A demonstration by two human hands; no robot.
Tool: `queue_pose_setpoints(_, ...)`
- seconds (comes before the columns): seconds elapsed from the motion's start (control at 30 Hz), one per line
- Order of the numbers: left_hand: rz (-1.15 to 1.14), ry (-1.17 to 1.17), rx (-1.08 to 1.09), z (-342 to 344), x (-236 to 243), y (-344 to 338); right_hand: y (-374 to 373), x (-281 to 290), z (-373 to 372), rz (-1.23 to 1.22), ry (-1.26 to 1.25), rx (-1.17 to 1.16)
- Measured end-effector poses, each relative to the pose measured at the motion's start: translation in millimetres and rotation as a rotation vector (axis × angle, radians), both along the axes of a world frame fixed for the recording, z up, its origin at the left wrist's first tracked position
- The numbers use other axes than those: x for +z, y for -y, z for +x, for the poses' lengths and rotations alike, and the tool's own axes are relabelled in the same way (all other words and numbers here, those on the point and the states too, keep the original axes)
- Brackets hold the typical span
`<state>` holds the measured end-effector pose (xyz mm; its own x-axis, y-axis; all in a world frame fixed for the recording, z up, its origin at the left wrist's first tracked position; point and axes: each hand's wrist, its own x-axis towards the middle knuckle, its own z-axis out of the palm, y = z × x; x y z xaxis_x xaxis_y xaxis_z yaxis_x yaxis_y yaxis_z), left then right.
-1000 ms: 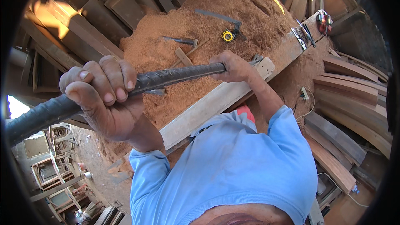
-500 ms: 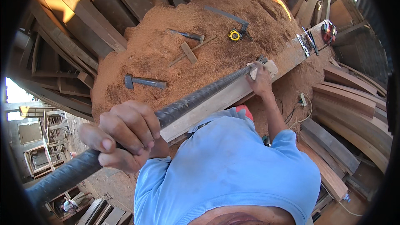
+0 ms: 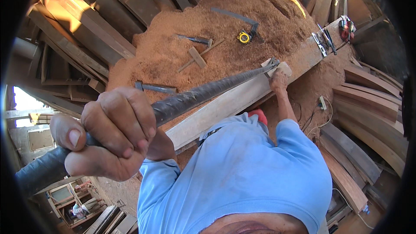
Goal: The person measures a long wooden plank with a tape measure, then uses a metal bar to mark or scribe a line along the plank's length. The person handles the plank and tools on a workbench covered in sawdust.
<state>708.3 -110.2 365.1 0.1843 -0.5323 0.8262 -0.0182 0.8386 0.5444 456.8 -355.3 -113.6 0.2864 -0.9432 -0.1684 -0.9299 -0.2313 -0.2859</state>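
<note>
A long bar wrapped in black tape [image 3: 208, 94] slants across from the lower left toward the upper right. My left hand [image 3: 113, 134] is closed around its near part, thumb toward the left, close to the camera. The bar's far end, with a small metal fitting, lies at a pale wood block [image 3: 284, 66] on a long light plank [image 3: 229, 106]. My right hand [image 3: 279, 80] grips this block beside the bar's tip; some of its fingers are hidden.
On the sawdust heap [image 3: 160, 56] lie a metal square [image 3: 234, 15], a yellow-black tape measure [image 3: 244, 37], a wooden marking gauge [image 3: 197, 57] and a hammer-like tool [image 3: 158, 88]. Metal tools [image 3: 323, 41] sit on the plank's far end. Stacked boards [image 3: 368, 117] line the right; a pale cord [image 3: 331, 112] runs there.
My left hand has moved left and closer to the camera, still around the bar. The right hand now sits lower against the block, and the bar's far tip shows more. The whole view has shifted slightly.
</note>
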Motion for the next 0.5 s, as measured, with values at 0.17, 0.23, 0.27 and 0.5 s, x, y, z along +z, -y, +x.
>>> queue_pose_setpoints(0.17,-0.024,0.012,-0.057,14,-10,-11,-15,55,1,-0.034,-0.118,-0.018)
queue_pose_setpoints(0.23,-0.021,0.014,-0.108,23,-15,-22,-21,96,13,0.003,0.142,0.105)
queue_pose_setpoints(0.27,-0.008,0.014,-0.112,25,-20,-28,-24,119,20,0.003,0.273,0.155)
queue_pose_setpoints(0.5,-0.034,0.162,-0.251,18,-37,-61,-83,303,106,0.422,0.864,1.101)
